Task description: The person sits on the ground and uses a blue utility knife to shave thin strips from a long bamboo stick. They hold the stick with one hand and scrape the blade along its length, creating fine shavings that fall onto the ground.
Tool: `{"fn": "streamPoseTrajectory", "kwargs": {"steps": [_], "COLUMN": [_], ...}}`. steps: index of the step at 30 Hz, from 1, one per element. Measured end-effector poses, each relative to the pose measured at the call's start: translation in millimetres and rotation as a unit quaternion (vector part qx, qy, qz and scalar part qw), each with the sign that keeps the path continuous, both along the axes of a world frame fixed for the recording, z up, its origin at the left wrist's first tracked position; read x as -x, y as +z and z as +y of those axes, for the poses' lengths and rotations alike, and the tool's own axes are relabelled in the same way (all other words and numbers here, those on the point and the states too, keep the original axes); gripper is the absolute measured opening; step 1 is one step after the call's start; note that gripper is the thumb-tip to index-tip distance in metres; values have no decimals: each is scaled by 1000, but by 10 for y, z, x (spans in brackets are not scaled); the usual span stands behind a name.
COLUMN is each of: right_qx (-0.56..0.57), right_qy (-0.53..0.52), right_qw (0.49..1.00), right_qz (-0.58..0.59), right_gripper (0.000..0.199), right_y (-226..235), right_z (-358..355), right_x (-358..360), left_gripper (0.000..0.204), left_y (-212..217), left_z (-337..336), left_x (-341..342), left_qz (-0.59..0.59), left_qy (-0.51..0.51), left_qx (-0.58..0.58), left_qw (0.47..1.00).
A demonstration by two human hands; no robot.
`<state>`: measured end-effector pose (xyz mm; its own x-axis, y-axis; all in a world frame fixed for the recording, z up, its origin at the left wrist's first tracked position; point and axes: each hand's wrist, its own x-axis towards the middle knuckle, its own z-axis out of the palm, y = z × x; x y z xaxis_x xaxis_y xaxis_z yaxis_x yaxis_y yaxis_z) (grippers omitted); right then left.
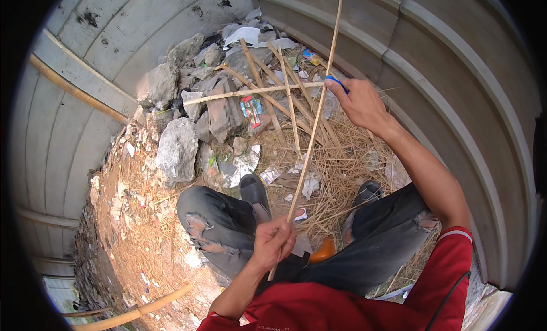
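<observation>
A long, thin bamboo strip (pixel 312 138) runs slantwise from my lap up past the top of the picture. Near its lower end my left hand (pixel 273 242) is closed around it, just above my thighs. Farther up, my right hand (pixel 363 104) is at the strip, with its fingers closed on a small blue object (pixel 336 83) that touches or lies against the strip. Most of that object is inside the hand, so its kind cannot be made out. Behind the held strip, a pale bamboo strip (pixel 245 94) lies across the rocks and other sticks.
Several bamboo sticks (pixel 292 111) lie crossed on the ground ahead, beside grey rocks (pixel 177 149). Thin shavings (pixel 342 160) and litter cover the ground between my feet. Corrugated metal walls (pixel 450 63) curve close on the right. An orange object (pixel 323 250) sits between my thighs.
</observation>
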<state>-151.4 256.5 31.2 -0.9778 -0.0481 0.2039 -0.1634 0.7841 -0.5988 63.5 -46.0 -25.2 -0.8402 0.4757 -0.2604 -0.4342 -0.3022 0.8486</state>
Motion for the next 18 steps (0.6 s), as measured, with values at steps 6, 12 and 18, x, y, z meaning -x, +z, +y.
{"fn": "streamPoseTrajectory", "kwargs": {"steps": [6, 12, 18], "right_qx": [10, 112, 168], "right_qy": [-116, -162, -22], "right_qw": [993, 980, 970], "right_qz": [23, 26, 173], "right_gripper": [72, 69, 40], "right_y": [-49, 9, 3], "right_z": [536, 649, 408], "right_x": [238, 242, 31], "left_gripper": [53, 50, 50], "left_y": [-178, -215, -272], "left_z": [-9, -123, -114], "left_x": [-276, -282, -262], "left_qz": [13, 43, 41], "left_qy": [-7, -17, -16], "left_qx": [-29, -24, -5], "left_qw": [999, 999, 999]}}
